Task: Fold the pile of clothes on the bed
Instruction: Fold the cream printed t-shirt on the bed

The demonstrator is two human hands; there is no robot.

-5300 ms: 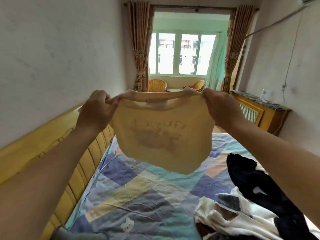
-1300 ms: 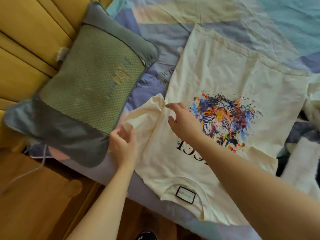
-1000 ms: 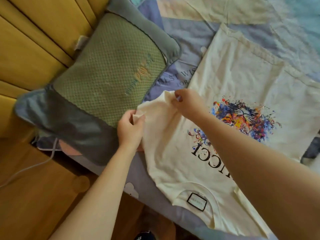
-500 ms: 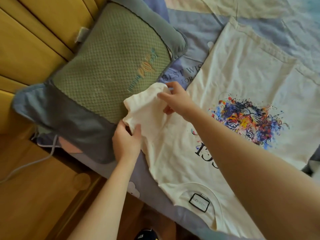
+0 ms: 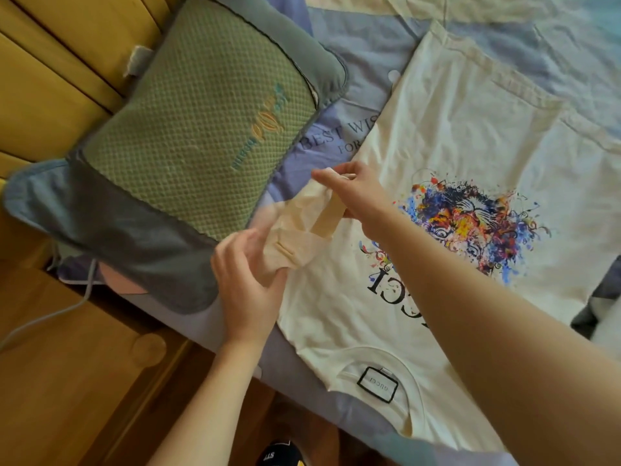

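Patchwork bedding covered the bed beside a yellow padded headboard. Left hand and right hand each pinched the cream T-shirt's sleeve, the grip closed on its cuff at both ends, apparently to turn it inward for folding. The T-shirt lay flat, print up, collar toward the bed edge. A green pillow sat just beside the sleeve, crowding that side. Dark clothing waited at right.
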